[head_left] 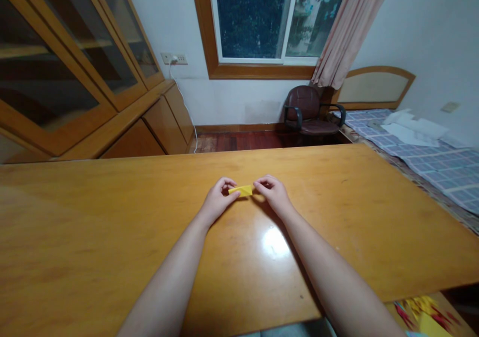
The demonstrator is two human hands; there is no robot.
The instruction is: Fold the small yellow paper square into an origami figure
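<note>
A small folded strip of yellow paper is held just over the wooden table, near its far side. My left hand pinches the strip's left end, thumb in front and fingers behind. Close to the strip's right end is my right hand, its thumb and index finger pressed together. Whether those fingertips touch the paper or hold a corner of it is too small to tell.
Yellow and red paper pieces lie on a lower surface at the bottom right. Beyond the table stand a brown armchair and a bed. A wooden cabinet lines the left wall, and a white cord hangs from an outlet.
</note>
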